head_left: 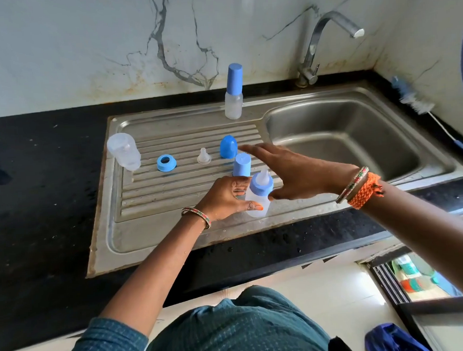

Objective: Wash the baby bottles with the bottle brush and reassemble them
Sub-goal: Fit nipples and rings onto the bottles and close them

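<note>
My left hand (pixel 223 197) grips a small clear baby bottle (pixel 258 200) with a blue collar and teat, held just above the steel drainboard (pixel 172 200). My right hand (pixel 286 169) hovers beside it, fingers straight and spread, holding nothing. A blue cap (pixel 242 164) stands right behind the bottle. On the drainboard lie a blue dome cap (pixel 228 146), a clear teat (pixel 204 157), a blue collar ring (pixel 166 162) and an empty clear bottle (pixel 124 151). A capped assembled bottle (pixel 234 92) stands at the back. The bottle brush (pixel 414 98) lies on the counter right of the sink.
The sink basin (pixel 344 140) sits to the right, with a steel tap (pixel 322 44) above its back edge. Black counter (pixel 43 185) surrounds the sink. A marble wall rises behind. An open cupboard (pixel 418 278) shows below right.
</note>
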The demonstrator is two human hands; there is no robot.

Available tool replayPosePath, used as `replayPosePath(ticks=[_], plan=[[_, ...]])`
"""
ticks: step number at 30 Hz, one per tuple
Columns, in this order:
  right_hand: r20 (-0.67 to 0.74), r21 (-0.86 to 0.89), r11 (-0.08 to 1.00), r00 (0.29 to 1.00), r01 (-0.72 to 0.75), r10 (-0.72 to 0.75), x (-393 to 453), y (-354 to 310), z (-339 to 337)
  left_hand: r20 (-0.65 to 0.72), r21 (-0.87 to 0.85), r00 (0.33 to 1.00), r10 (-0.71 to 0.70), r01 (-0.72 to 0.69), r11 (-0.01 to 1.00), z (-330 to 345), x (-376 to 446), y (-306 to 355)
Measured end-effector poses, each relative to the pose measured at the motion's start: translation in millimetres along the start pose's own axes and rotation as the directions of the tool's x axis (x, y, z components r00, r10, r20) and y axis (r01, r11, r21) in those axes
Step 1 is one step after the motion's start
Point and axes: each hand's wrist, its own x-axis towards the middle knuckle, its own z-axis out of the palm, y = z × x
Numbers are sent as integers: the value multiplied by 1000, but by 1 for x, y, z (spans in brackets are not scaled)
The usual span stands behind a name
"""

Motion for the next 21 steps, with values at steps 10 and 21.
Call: replayPosePath(ticks=[10, 21], plan=[[-224, 153, 988, 973, -27, 61, -7, 0, 20, -25, 35, 1000, 6, -5, 999, 4, -1, 2], [-103, 328, 939, 984, -102, 143, -22, 11, -4, -30, 143, 999, -18, 22, 989, 2, 1, 3]])
